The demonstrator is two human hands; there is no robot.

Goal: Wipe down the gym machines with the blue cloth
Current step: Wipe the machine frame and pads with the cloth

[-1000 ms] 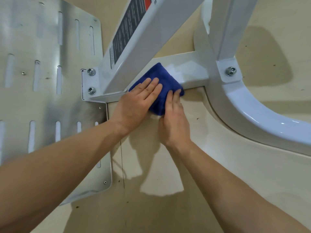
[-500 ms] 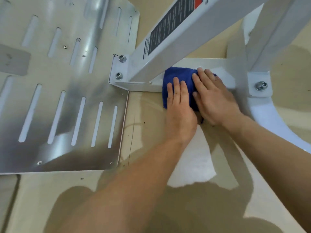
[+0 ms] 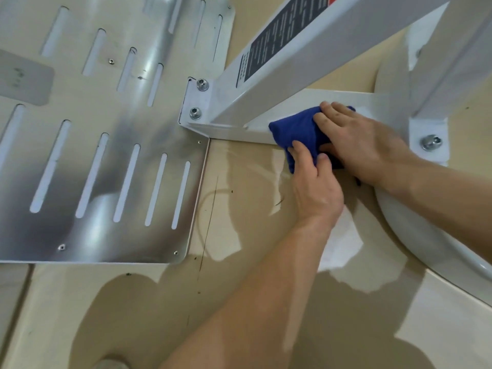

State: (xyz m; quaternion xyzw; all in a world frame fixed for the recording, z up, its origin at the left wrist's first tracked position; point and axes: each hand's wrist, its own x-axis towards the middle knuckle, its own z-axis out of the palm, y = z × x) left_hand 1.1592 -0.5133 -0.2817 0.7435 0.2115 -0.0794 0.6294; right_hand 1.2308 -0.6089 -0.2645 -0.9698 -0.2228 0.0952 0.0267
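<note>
Your folded dark blue cloth (image 3: 298, 131) lies on the flat white painted base bar (image 3: 343, 99) of the gym machine, just under the slanted white metal beam (image 3: 306, 57). Its near part hangs over the edge of the bar toward the beige floor (image 3: 239, 209). Your right hand (image 3: 364, 139) lies on top of the cloth with the fingers quite straight and close together, pressing it down on the bar. Your left hand (image 3: 316, 182) takes the near edge of the cloth, pinching it between the thumb and the curled fingers.

The cloth looks soft, thick and light. I think it can bunch up or slip under a flat palm, so it is better to hold it by a folded edge and press in the middle. The painted bar looks hard and smooth. The cloth may catch at the hex bolts (image 3: 202, 85) beside the shiny slotted metal plate (image 3: 106, 145).

The slanted beam carries a black label (image 3: 277, 38) with small white writing and a red patch at its top. The letters are too small to read, and I see no brand name.
</note>
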